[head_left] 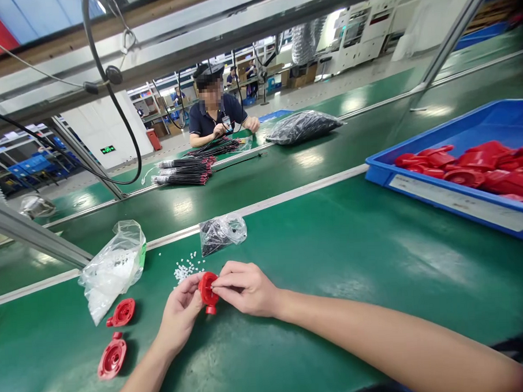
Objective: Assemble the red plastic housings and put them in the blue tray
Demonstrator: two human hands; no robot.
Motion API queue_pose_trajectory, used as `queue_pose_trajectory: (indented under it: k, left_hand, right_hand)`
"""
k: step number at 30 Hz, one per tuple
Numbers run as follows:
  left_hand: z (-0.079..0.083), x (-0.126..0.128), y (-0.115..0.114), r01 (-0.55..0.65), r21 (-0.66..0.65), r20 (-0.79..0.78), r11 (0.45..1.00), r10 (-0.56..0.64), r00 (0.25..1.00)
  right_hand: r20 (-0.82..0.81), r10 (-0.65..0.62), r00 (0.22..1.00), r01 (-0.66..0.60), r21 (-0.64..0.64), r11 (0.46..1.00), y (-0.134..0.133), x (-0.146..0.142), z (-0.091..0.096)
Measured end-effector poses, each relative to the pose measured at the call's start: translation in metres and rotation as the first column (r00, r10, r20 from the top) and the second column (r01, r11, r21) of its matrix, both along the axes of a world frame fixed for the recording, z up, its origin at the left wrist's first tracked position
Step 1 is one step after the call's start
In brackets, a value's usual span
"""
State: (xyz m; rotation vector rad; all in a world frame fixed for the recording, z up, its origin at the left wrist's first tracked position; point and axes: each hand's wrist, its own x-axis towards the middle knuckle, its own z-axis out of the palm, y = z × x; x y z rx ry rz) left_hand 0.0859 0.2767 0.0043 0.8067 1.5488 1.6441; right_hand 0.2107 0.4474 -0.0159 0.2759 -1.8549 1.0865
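Observation:
My left hand (182,312) grips a round red plastic housing (208,292) by its edge, its hollow side turned toward my right hand and its short spout pointing down. The fingertips of my right hand (245,289) are pinched together at the hollow of this housing. Whatever they hold is too small to make out. Two more red housings, one upper (123,312) and one lower (112,358), lie on the green table left of my left hand. Just beyond my hands is a scatter of small white plastic pieces (187,270).
A clear bag of white pieces (115,272) and a small bag of dark parts (222,233) lie along the table's far side. At right stands a blue tray (456,202) of red parts. Across the line, a person (214,114) sits behind bundled black cables (185,171).

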Motion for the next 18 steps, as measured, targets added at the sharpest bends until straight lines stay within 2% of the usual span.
queue_pose_trajectory:
  k: [4,12,18]
  left_hand:
    - [0.0007,0.0004,-0.0001,-0.011,-0.015,-0.095,1.0,0.01,0.995]
    - [0.0071,0.0065,0.0005,-0.006,0.019,-0.129,1.0,0.008,0.992]
    - [0.0051,0.0059,-0.0004,0.002,0.033,-0.166,0.999,0.004,0.986]
  right_hand:
    - [-0.008,0.0,1.0,0.0,0.05,0.999,0.0001,0.0,-0.0005]
    - [-0.026,0.011,1.0,-0.01,0.058,0.998,-0.0022,-0.0005,0.0002]
    - [-0.026,0.023,0.999,-0.02,0.093,0.995,-0.0048,0.0004,-0.0021]
